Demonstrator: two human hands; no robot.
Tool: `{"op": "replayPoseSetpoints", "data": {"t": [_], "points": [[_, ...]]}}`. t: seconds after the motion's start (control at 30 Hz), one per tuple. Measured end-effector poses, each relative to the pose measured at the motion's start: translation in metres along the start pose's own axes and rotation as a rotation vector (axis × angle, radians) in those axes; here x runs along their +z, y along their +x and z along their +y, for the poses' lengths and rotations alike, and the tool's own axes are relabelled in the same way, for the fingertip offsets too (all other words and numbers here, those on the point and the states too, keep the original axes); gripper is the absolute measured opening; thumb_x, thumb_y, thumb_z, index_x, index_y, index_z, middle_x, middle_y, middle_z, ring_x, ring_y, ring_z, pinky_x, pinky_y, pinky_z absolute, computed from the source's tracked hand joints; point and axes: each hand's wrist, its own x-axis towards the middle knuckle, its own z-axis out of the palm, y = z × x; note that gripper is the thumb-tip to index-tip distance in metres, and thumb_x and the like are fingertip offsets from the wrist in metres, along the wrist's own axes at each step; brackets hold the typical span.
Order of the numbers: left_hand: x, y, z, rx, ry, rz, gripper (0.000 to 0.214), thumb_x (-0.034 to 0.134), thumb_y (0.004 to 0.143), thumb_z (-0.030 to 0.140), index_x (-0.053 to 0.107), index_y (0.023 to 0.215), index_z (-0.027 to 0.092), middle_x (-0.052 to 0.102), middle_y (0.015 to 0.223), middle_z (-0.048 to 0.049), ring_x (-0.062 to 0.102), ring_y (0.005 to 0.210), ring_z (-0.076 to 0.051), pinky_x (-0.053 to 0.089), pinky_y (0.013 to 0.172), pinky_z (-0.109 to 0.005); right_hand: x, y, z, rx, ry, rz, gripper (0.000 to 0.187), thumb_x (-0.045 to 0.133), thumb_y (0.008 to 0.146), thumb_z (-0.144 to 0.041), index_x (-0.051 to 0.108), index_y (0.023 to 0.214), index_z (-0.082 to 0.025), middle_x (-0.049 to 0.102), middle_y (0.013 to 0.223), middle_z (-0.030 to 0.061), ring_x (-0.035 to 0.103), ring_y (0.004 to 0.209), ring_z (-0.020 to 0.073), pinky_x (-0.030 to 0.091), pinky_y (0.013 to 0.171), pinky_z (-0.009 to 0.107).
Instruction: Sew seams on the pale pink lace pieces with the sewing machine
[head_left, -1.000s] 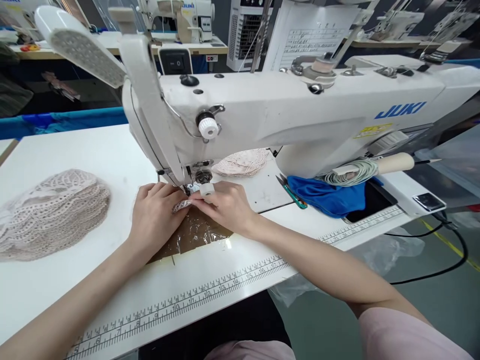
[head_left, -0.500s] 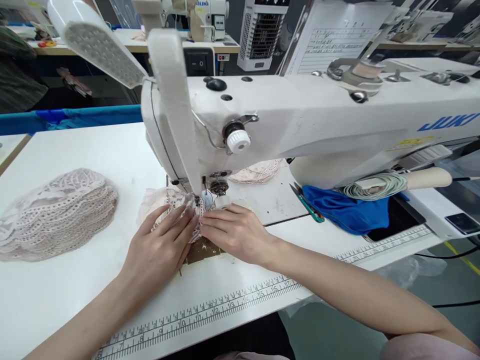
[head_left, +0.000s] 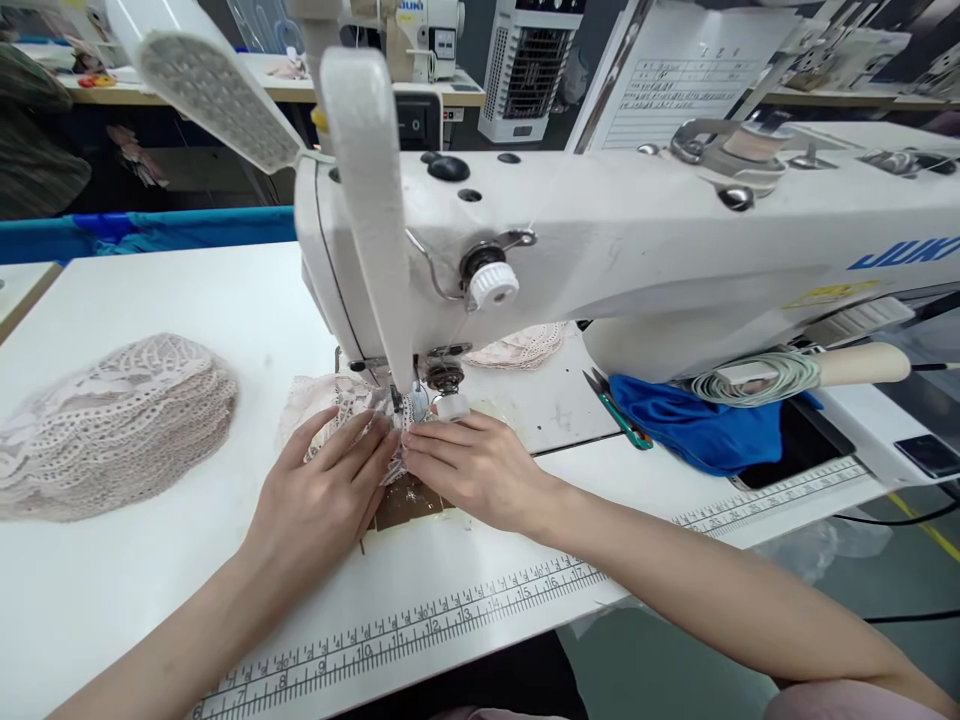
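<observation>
A pale pink lace piece (head_left: 304,400) lies under the needle area of the white sewing machine (head_left: 585,230). On its left part my left hand (head_left: 322,495) rests flat, fingers stretched out and slightly apart. My right hand (head_left: 480,470) has its fingers pressed together at the lace's right edge, close to the presser foot (head_left: 397,398). The fingertips of both hands almost meet just in front of the foot, and they cover part of the lace. Where the needle enters the fabric is hard to make out.
A stack of lace pieces (head_left: 127,430) lies on the left, and more lace (head_left: 521,347) sits behind the needle. To the right are green-handled thread snips (head_left: 619,412), blue cloth (head_left: 697,425) and a coil of cord (head_left: 754,375). A ruler tape (head_left: 420,630) runs along the front edge.
The view has shifted slightly, so the machine appears a little farther right. Both hands keep nearly the same position on the lace.
</observation>
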Motion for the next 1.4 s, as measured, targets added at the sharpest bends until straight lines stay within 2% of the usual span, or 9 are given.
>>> {"op": "replayPoseSetpoints", "data": {"t": [0.6,0.9,1.13,1.4], "points": [[0.0029,0.0054,-0.0046,-0.026,0.053,-0.016,0.029,0.048,0.093,0.017,0.063,0.118,0.011,0.068,0.117,-0.0104,0.062,0.112,-0.027,0.038,0.101,-0.047,0.0064,0.0003,0.0039,0.027,-0.06,-0.047,0.025,0.047,0.09,-0.002,0.069,0.088,-0.014,0.074,0.096,0.0036,0.067,0.092,0.0156,0.047,0.095,0.032],[0.004,0.0035,-0.0028,-0.049,0.04,-0.023,0.031,0.048,0.093,0.018,0.062,0.12,0.01,0.067,0.118,-0.0121,0.061,0.113,-0.028,0.035,0.104,-0.048,0.0095,-0.0016,0.0031,0.046,-0.062,-0.011,0.019,0.052,0.09,-0.008,0.07,0.093,-0.012,0.073,0.101,0.0037,0.066,0.093,0.0161,0.044,0.098,0.033],[0.0049,0.0042,-0.0029,-0.082,0.025,-0.022,0.032,0.047,0.094,0.02,0.06,0.122,0.012,0.066,0.12,-0.0124,0.06,0.115,-0.027,0.034,0.106,-0.049,0.0097,0.0006,0.0022,0.075,-0.049,-0.011,0.019,0.052,0.094,-0.015,0.07,0.096,-0.01,0.073,0.099,0.0057,0.067,0.091,0.017,0.046,0.094,0.033],[-0.0002,-0.0033,-0.0002,-0.036,-0.009,0.006,0.033,0.051,0.091,0.014,0.061,0.122,0.021,0.069,0.115,-0.0041,0.06,0.115,-0.025,0.035,0.107,-0.049,0.0019,0.0018,0.0021,0.138,0.017,-0.029,0.02,0.052,0.094,-0.015,0.071,0.097,-0.012,0.074,0.096,0.0037,0.067,0.085,0.0161,0.046,0.092,0.034]]}}
